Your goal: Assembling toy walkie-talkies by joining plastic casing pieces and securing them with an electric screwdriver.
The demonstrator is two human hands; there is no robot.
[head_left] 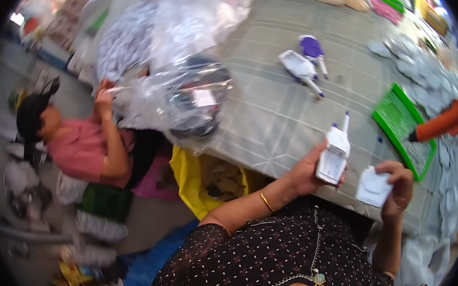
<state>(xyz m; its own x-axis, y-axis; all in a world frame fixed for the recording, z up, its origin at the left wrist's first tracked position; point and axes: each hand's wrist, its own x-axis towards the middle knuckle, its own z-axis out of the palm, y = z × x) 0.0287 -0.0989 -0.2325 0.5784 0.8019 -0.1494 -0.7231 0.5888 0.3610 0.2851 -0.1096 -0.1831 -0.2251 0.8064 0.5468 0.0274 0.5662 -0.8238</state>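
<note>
My left hand (307,173) is closed around a white plastic casing (333,161) with a hollow lower part and a thin purple-tipped prong on top, tilted upward over the table's near edge. To its right, my right hand (399,190) pinches a flat white plastic cover (374,186) by its edge, apart from the casing. Farther up the table lie a similar white casing (298,66), hollow side up, and a purple-and-white one (311,47), close together. What the casing is part of, I cannot tell.
A green basket (402,130) lies right, with an orange hand tool (446,122) over it. Many pale flat pieces (418,66) line the right side. Clear plastic bags (190,86) fill the left; a person (86,142) sits beyond. A yellow sack (185,180) stands below the edge.
</note>
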